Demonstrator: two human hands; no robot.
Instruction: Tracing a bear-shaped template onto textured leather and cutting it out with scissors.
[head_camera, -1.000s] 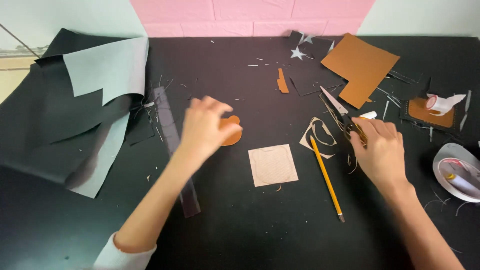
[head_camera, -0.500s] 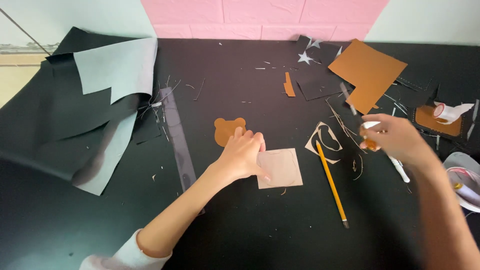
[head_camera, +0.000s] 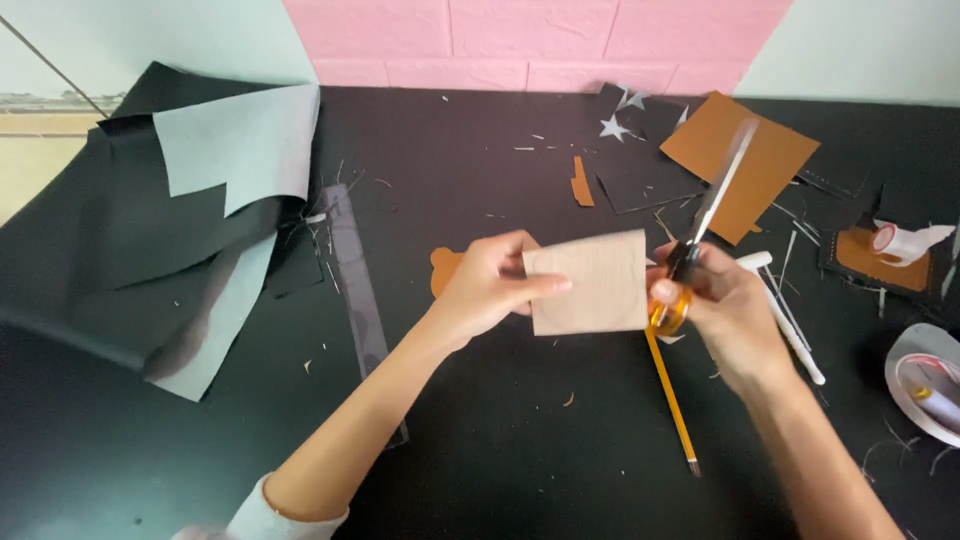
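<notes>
We see the left hand (head_camera: 490, 290) holding a small, almost square piece of light tan paper (head_camera: 590, 282) above the black table (head_camera: 500, 440), near the middle of the view. The thumb and fingers pinch its left edge, so the piece is lifted and faces us flat. Its surface is pale beige, matte, with a faint curved line drawn on it, like part of a circle. The corners look clean and the right edge comes just beside the right hand (head_camera: 725, 310).

The right hand is closed around a pair of scissors with orange handles (head_camera: 690, 265). The silver blades point up and to the right, and they are blurred, so we cannot tell how wide they stand. The handle part touches the right edge of the tan piece.

Under the hands lies a yellow pencil (head_camera: 672, 405), pointing toward us. Behind the left hand a small brown bear-shaped cutout (head_camera: 443, 270) is partly hidden. A clear plastic ruler (head_camera: 358, 295) lies to the left, and a larger brown paper sheet (head_camera: 740, 165) lies farther back on the right.
</notes>
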